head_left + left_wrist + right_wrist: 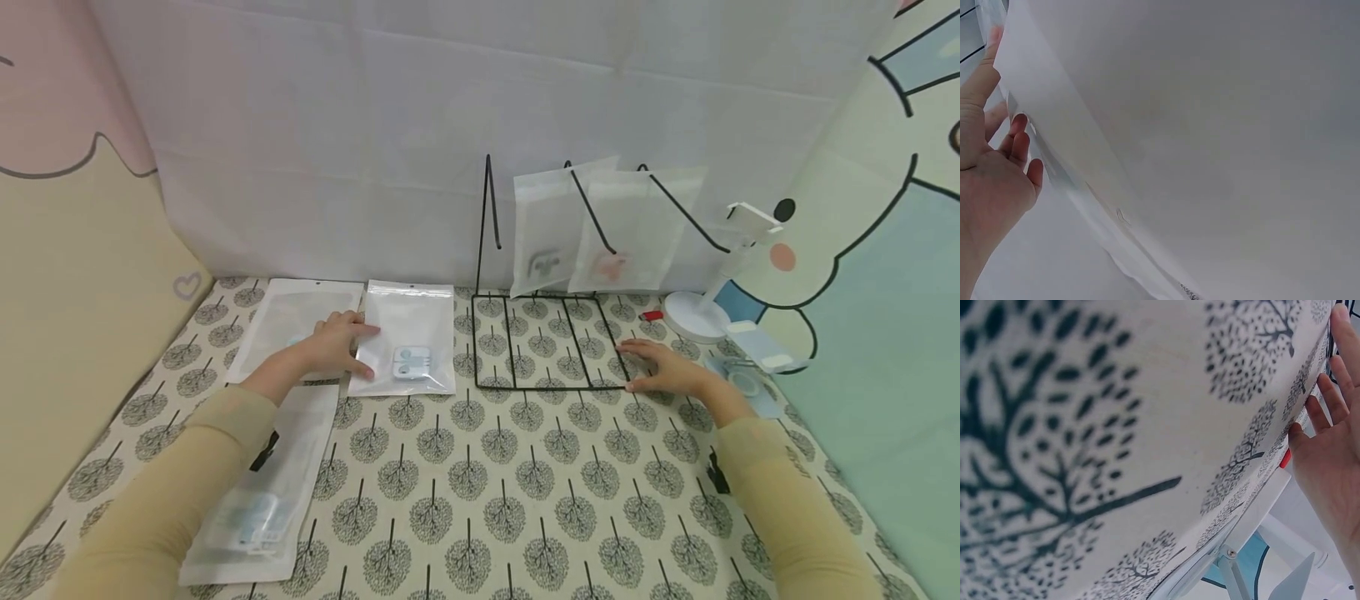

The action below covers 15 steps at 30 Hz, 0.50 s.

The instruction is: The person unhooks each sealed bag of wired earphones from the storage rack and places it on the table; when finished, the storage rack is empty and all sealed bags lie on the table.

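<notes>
A frosted zip pouch (412, 312) lies flat on the cloth, with a small white earphone case (412, 363) visible near its bottom. My left hand (335, 345) is at its left edge, with thumb and index fingertips on the plastic. In the left wrist view, the left hand (994, 156) has loosely bent fingers along the sheet's edge. A black wire rack (551, 388) stands right of the pouch. My right hand (663, 369) rests beside its base, fingertips at the right wire. In the right wrist view, the right hand (1335, 437) has extended fingers and holds nothing.
Two frosted pouches, one with dark contents (551, 217) and one with reddish contents (637, 225), hang on the rack's prongs. Further pouches lie left (307, 300) and front left (288, 467). A red USB-stick-like piece (651, 316) and a white stand (693, 315) are at right.
</notes>
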Available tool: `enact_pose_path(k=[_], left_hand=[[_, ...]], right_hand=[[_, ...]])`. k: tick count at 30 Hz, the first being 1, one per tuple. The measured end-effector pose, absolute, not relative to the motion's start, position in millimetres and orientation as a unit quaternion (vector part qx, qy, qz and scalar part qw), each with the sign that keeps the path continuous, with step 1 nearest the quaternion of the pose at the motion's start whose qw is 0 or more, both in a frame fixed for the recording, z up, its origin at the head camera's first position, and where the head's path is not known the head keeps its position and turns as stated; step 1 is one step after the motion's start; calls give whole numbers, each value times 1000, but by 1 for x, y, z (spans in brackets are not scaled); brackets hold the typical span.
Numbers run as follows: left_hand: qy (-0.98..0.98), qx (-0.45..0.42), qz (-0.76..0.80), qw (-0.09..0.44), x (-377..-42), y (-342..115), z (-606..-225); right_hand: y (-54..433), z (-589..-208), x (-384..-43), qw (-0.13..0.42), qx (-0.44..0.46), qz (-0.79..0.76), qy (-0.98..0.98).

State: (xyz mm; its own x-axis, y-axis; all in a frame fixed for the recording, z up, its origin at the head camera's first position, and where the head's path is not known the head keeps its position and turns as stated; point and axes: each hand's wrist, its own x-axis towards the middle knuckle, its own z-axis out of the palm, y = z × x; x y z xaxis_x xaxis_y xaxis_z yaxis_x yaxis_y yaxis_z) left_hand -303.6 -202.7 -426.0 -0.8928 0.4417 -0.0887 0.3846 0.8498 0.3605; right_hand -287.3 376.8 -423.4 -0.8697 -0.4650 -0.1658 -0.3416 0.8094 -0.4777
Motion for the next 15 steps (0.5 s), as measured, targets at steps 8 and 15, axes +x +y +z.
enact_pose_path(k=[8, 15], left_hand=[[959, 219, 155, 93, -307, -203, -427], [960, 214, 155, 98, -305, -202, -421]], right_hand=[[378, -425, -287, 138, -210, -218, 943], [379, -425, -288, 138, -209, -212, 945]])
